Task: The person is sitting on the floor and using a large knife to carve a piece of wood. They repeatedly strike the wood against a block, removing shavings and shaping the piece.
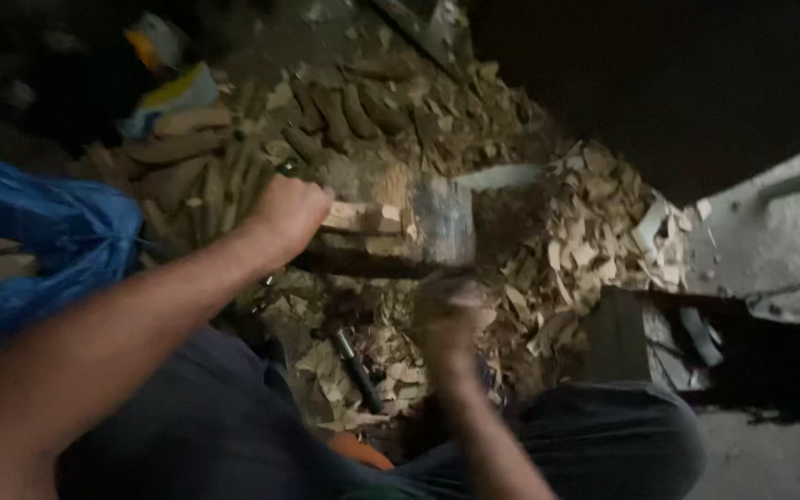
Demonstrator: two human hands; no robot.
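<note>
Left hand (291, 211) is clamped in a fist on a pale wood block (361, 218), pinning it mid-frame. Right hand (446, 315), blurred just below centre, grips the handle of a hatchet (443, 222), its wide blade up against the block's right end. Chopping looks like the step in hand; the next blow calls for a steady block and fingers clear. One block, one hatchet, one dark tool (357, 368) among the chips (585, 250); cut sticks (206, 190) too many to count.
</note>
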